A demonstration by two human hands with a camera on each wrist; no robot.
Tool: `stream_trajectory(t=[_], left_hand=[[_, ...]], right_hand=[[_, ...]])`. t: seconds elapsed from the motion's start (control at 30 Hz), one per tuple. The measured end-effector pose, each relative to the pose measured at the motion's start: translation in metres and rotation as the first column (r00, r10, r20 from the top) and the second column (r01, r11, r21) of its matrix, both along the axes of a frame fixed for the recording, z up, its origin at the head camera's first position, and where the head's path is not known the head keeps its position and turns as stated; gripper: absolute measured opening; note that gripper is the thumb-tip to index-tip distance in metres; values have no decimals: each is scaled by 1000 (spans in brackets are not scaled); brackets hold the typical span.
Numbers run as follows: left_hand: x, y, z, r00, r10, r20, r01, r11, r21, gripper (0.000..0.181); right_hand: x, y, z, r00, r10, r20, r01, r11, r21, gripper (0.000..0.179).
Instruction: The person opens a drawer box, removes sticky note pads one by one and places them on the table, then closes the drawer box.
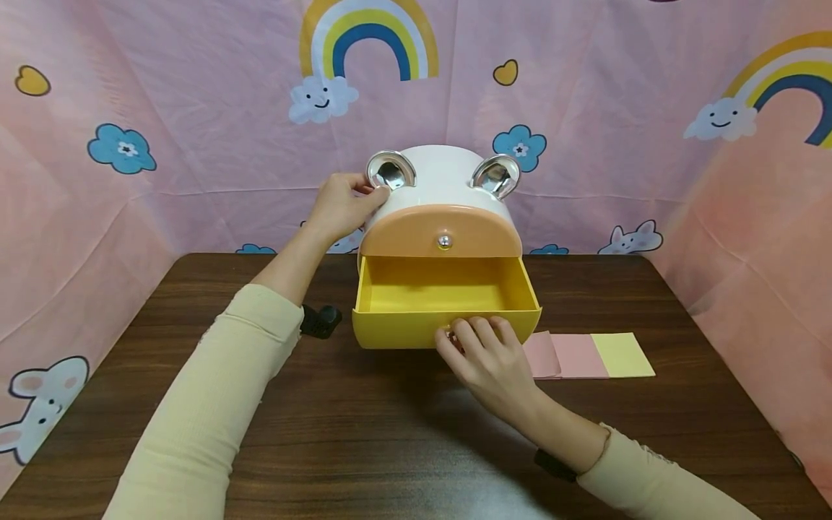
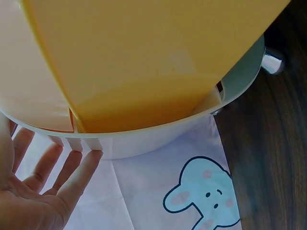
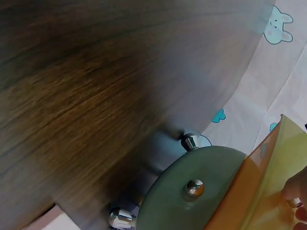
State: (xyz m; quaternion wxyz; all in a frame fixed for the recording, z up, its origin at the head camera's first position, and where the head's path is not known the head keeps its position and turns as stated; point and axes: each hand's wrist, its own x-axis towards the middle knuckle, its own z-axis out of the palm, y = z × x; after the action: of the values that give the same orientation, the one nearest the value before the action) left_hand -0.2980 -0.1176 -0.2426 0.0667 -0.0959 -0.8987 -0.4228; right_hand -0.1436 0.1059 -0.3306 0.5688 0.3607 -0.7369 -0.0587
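1. Animal-face cabinet [image 1: 448, 170], white shell, upright on the dark wood bench [image 1: 390, 448], center of the head frame, slightly above the middle.
2. Yellow drawer [image 1: 396, 331] stands well out from the cabinet, mid-frame, its inside visible from above.
3. Orange drawer [image 1: 399, 235] directly above it, flush in the cabinet, with a clear knob [image 1: 445, 241].
4. Left hand [image 1: 344, 208], left of center in the upper half: fingers extended, tips touching the shell's side just beside the silver ear [image 1: 391, 172]; supporting contact, not wrapped round anything.
5. Right hand [image 1: 487, 365], lower center-right: fingers curled at the yellow drawer's front, grasping what looks like its front knob [image 3: 294, 202], mostly hidden by the fingers.
6. Green drawer [image 3: 211, 175], bottom center-right of the right wrist frame, sits under the yellow one.
7. Pink notes [image 1: 578, 355] and yellow note [image 1: 622, 355] lie side by side, right of center.
8. Pink printed cloth [image 1: 227, 130] fills the upper background.
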Motion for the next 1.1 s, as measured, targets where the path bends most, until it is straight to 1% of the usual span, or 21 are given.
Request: stream_trajectory(t=[0.27, 0.63, 0.93, 1.1], left_hand=[[-1, 1, 0, 1000, 6, -1, -6, 1000, -3, 33], [-2, 0, 1, 1000, 7, 9, -7, 1000, -5, 34], [-2, -1, 0, 1000, 4, 10, -4, 1000, 0, 32], [-2, -1, -2, 1000, 7, 1, -7, 1000, 10, 32]], right_hand=[[-12, -8, -6, 999, -37, 28, 40, 995, -93, 13], [-31, -10, -14, 993, -90, 70, 99, 987, -126, 11], [-47, -17, -18, 990, -120, 74, 133, 972, -194, 6], [-58, -19, -26, 981, -146, 129, 171, 963, -207, 9]])
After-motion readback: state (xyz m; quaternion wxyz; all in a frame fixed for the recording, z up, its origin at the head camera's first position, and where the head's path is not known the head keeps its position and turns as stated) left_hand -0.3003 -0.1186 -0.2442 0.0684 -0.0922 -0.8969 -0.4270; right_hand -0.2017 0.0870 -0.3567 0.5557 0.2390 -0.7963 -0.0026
